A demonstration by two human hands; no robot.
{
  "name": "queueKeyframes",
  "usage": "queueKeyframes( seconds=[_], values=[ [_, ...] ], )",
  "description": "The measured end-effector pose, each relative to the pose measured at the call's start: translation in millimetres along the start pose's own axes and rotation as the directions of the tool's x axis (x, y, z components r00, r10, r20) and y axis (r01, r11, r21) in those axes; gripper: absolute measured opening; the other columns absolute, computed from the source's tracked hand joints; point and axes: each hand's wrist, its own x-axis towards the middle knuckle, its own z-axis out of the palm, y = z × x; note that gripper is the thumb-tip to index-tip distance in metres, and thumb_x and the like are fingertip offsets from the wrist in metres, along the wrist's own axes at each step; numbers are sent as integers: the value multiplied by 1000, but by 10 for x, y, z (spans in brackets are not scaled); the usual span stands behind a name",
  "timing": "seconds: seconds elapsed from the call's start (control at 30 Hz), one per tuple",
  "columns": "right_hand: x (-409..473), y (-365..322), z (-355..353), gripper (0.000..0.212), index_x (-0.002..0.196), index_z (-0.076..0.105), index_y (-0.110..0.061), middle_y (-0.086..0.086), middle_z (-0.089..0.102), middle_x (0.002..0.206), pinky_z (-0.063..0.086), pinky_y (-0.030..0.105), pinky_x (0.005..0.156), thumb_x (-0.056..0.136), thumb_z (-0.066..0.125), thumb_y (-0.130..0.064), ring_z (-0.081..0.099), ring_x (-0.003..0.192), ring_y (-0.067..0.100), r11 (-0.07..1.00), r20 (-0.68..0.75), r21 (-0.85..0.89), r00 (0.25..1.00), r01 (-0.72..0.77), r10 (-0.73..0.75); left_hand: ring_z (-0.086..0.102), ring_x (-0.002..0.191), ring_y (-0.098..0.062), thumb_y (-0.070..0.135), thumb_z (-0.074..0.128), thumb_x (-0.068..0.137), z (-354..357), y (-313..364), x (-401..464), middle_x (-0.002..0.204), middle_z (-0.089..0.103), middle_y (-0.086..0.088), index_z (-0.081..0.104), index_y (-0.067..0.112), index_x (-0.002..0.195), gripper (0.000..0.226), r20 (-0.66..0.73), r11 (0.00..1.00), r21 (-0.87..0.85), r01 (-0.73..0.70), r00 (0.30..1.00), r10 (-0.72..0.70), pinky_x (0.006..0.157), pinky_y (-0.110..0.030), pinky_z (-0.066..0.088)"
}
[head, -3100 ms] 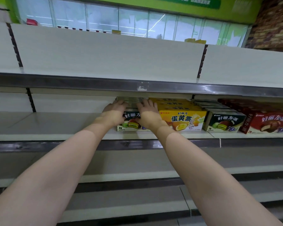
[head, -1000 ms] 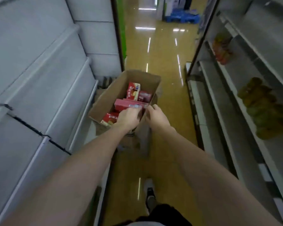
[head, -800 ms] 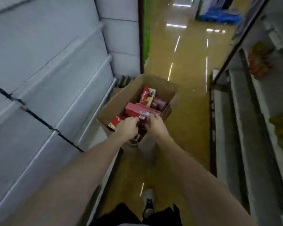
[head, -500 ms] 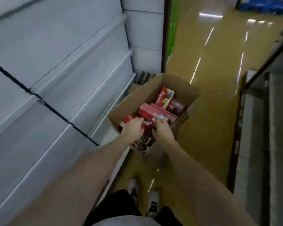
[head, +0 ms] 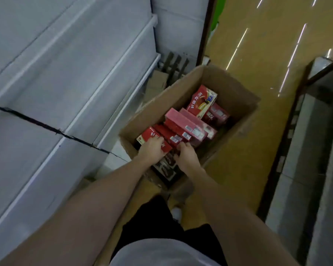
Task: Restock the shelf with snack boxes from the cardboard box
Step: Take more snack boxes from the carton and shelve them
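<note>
An open cardboard box (head: 236, 96) stands on the floor against the left shelving, holding several red snack boxes. My left hand (head: 151, 150) lies on the nearest red snack box (head: 146, 136), fingers curled over its top face. My right hand (head: 186, 157) reaches in beside it, fingers hooked on the end of a dark red snack box (head: 169, 136). Further in lie pink-topped boxes (head: 183, 121) and one tilted red box (head: 202, 101). A dark box (head: 164, 168) shows below my hands.
Bare grey shelves (head: 65, 77) run along the left. Another shelf unit (head: 308, 169) lines the right side of the aisle. Yellow-brown floor (head: 258, 45) stretches ahead. Flattened cardboard and dark brackets (head: 173, 64) lie behind the box. My legs and shoe (head: 176, 213) are below.
I turned from the shelf to the cardboard box on the floor. Over the last second the view closed in on it and both hands sank deeper among the red boxes.
</note>
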Motion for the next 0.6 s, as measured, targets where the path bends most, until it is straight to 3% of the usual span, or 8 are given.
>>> queueKeyframes(
  seconds=[0.2, 0.33, 0.4, 0.6],
  values=[
    [558, 51, 275, 36, 126, 53, -11, 11, 50, 128, 44, 46, 103, 91, 60, -16, 46, 121, 31, 993, 82, 6, 990, -119, 118, 51, 114, -31, 14, 57, 88, 193, -338, 659, 117, 56, -11, 55, 8, 113, 26, 133, 992, 110, -62, 990, 47, 91, -41, 42],
    [847, 100, 400, 53, 139, 45, -13, 7, 47, 139, 32, 43, 115, 90, 63, -14, 40, 131, 28, 989, 47, -76, 991, -124, 128, 46, 120, -28, 18, 59, 87, 298, -443, 1046, 126, 53, -8, 52, 12, 123, 38, 243, 943, 286, -170, 965, 100, 96, -38, 39],
    [964, 116, 466, 57, 142, 43, -14, 7, 48, 139, 29, 48, 116, 89, 65, -14, 42, 130, 27, 986, 47, -104, 990, -131, 136, 43, 124, -26, 18, 62, 84, 377, -483, 1178, 129, 50, -5, 49, 14, 127, 45, 300, 908, 374, -191, 951, 77, 101, -39, 36],
    [1164, 141, 644, 56, 141, 40, -10, 12, 44, 138, 43, 41, 107, 90, 62, -12, 46, 124, 28, 987, 72, -61, 985, -151, 155, 32, 136, -28, 27, 65, 84, 476, -571, 1356, 143, 40, -7, 38, 18, 144, 67, 401, 770, 579, -268, 916, 17, 118, -53, 15]
  ],
)
